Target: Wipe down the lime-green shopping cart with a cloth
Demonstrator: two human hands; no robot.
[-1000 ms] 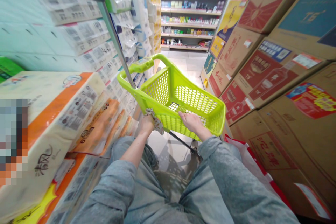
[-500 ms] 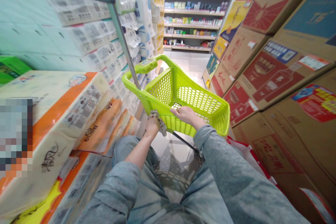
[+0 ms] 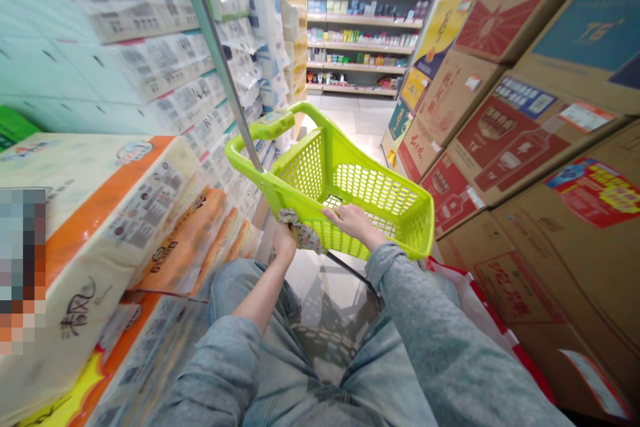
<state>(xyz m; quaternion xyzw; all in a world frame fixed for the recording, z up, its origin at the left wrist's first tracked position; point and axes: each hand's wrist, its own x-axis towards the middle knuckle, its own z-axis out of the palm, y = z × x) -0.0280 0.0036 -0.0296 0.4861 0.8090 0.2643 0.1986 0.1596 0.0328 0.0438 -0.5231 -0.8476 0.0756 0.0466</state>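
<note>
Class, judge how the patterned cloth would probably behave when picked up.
The cloth would likely flop rather than hold a shape, since it bunches at the left hand and drapes loosely. It is probably light, being small beside the basket. Its soft folds suggest it would hardly roll.

Shopping basket [image 3: 287, 195], centre of frame: moulded plastic, smooth, softly glossy. Pole [image 3: 226, 73], upper left: smooth metal with slight shine. Patterned cloth [image 3: 311, 237], near centre: matt, wrinkled. Denim sleeves [image 3: 440, 327], lower frame: matt, creased. Cartons [image 3: 540, 233], right side: printed cardboard, mostly matt. Tissue packs [image 3: 95, 180], left side: thin plastic film, rather shiny. Floor [image 3: 347, 117], upper middle: smooth, reflecting light.
</note>
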